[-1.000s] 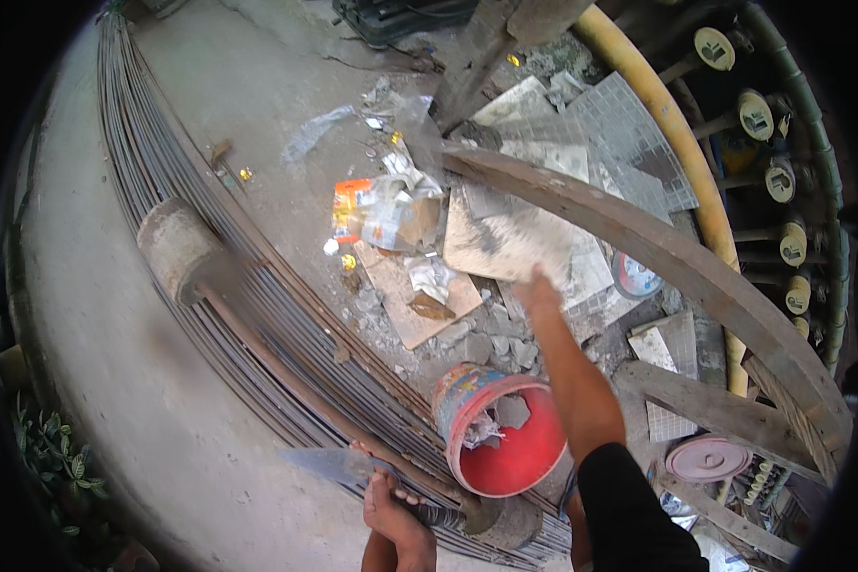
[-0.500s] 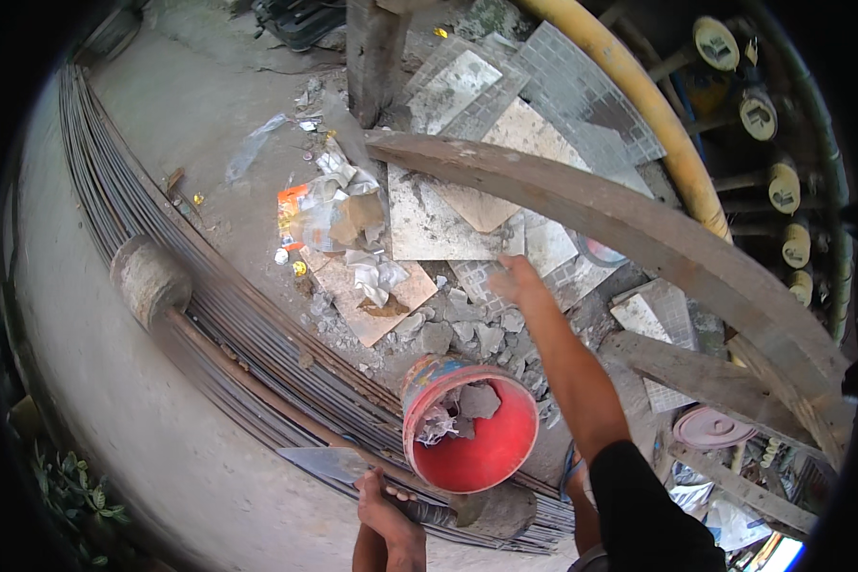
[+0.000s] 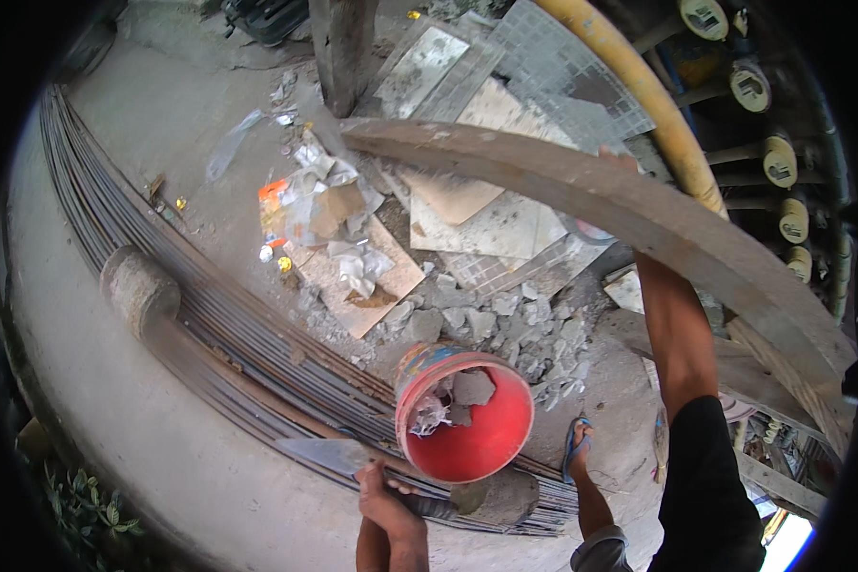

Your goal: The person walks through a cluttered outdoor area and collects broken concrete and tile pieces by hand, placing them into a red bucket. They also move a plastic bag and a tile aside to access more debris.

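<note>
At the lower middle, my left hand (image 3: pixel 387 500) is closed round the handle of a trowel (image 3: pixel 324 455), its blade pointing left. A bar with concrete ends (image 3: pixel 141 289) runs beneath the trowel. Just beyond this hand, a red bucket (image 3: pixel 475 448) leans with its mouth toward me, with grey rubble (image 3: pixel 473 387) and crumpled scraps inside. My right arm reaches far right, past a thick curved wooden beam (image 3: pixel 562 186). The beam hides most of my right hand (image 3: pixel 618 158); only blurred fingertips show above it, near the stacked tiles (image 3: pixel 491 234). What they touch cannot be made out.
Long steel rods (image 3: pixel 257 334) lie along the left. Broken concrete (image 3: pixel 534 329) is strewn beyond the bucket, with torn packaging (image 3: pixel 324 214) on a tile. A yellow pipe (image 3: pixel 672 124) and a wooden post (image 3: pixel 343 57) stand farther off. My sandalled foot (image 3: pixel 580 443) is right of the bucket.
My right hand has moved right and away, from the pale tile's corner to behind the beam. The pale tile no longer lies in its former position. My left hand keeps the trowel.
</note>
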Demonstrator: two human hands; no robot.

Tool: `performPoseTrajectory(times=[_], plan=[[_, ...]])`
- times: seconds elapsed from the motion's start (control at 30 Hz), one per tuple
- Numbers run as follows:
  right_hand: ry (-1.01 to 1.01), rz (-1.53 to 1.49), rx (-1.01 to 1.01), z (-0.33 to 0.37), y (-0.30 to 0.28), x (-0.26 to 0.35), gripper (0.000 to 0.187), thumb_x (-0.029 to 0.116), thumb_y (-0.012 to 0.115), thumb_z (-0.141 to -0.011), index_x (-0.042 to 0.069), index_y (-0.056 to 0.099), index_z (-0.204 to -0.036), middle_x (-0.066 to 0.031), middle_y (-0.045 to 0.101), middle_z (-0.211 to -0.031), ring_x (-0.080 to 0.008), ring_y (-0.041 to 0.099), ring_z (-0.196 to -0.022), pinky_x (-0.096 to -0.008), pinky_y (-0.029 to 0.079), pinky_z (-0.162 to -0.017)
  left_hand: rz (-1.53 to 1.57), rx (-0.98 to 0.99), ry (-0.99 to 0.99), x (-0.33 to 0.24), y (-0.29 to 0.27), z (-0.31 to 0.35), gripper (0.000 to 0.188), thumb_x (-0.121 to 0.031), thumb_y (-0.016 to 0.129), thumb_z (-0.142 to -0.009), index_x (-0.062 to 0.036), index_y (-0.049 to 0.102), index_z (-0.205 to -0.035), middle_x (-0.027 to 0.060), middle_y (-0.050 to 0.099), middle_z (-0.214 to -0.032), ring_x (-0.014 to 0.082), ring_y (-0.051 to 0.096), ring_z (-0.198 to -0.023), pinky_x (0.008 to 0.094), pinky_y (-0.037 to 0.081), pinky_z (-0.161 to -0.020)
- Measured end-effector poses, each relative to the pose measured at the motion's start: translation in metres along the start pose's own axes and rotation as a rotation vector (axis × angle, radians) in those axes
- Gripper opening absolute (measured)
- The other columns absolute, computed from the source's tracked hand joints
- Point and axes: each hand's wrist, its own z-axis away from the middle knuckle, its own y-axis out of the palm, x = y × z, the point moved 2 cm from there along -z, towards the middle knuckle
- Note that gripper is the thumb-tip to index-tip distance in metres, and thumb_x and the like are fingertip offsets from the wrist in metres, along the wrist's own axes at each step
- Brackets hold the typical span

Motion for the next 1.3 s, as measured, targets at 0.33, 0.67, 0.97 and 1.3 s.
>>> performPoseTrajectory(times=[0.33,0.67,0.97,1.3], plan=[[-0.008,0.058,-0.061,0.093,0.161,-0.002,0.059,0.020,0.075,-0.070,-0.003,0.059,-0.121,-0.0218,0.062,-0.124,-0.0302,0.064,-0.107,-0.0420,0.047,-0.098,-0.023,0.060,-0.009,0.012,-0.001,0.000,0.030,-0.031,0.047,-0.103,-0.0017,0.056,-0.105,-0.0021,0.044,-0.064,0.0103,0.047,-0.051,0.0272,0.043,-0.046],[0.169,-0.273,0.023,0.124,0.189,0.070,0.088,0.037,0.086,-0.063,-0.007,0.054,-0.132,-0.0278,0.067,-0.116,-0.0409,0.065,-0.110,-0.0414,0.052,-0.096,0.030,-0.026,-0.075,0.006,-0.011,0.003,0.031,-0.031,0.046,-0.104,-0.0010,0.054,-0.109,-0.0029,0.044,-0.065,0.0102,0.047,-0.052,0.0280,0.045,-0.047],[0.137,-0.675,0.317,0.127,0.199,0.081,0.059,0.025,0.087,-0.076,-0.012,0.064,-0.116,-0.0202,0.071,-0.108,-0.0260,0.070,-0.094,-0.0340,0.056,-0.086,0.029,0.084,-0.039,0.001,-0.008,0.003,0.029,-0.030,0.050,-0.102,-0.0022,0.056,-0.105,-0.0024,0.043,-0.065,0.0106,0.047,-0.052,0.0297,0.045,-0.047],[0.088,-0.332,0.431,0.183,-0.031,-0.020,0.041,0.022,0.084,-0.079,-0.005,0.073,-0.107,-0.0128,0.075,-0.087,-0.0152,0.071,-0.073,-0.0317,0.057,-0.069,-0.017,0.163,-0.005,0.008,-0.023,-0.016,0.037,-0.032,0.045,-0.103,-0.0176,0.043,-0.069,-0.0046,0.038,-0.060,0.0087,0.039,-0.052,0.0259,0.034,-0.049]])
